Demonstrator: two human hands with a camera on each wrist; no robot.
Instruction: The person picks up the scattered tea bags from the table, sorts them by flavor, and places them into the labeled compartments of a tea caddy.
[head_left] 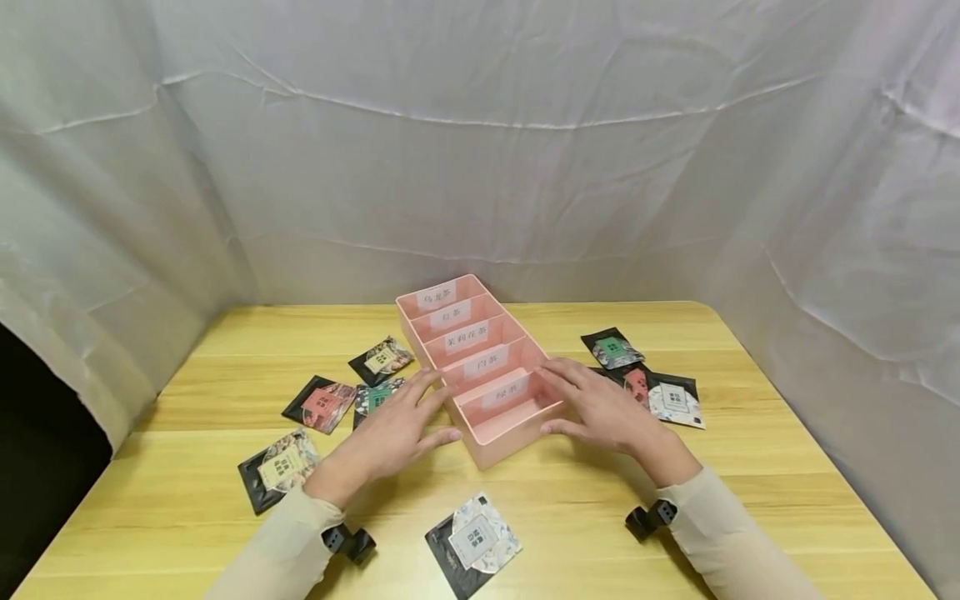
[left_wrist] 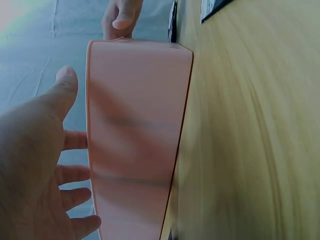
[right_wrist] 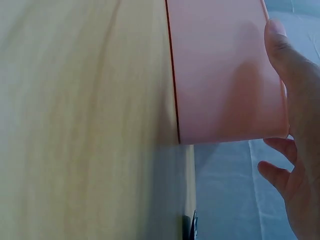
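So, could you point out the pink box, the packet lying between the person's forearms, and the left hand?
Pink box [head_left: 514, 442]: head view, on its near outer wall.
Packet [head_left: 473, 542]: head view, on its pale label.
Left hand [head_left: 392, 428]: head view, on the back of the hand.

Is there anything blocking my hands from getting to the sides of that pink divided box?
Nothing visible blocks the left hand or the right hand: both are close beside the pink box. The white-labelled packet in front of it lies clear of both hands.
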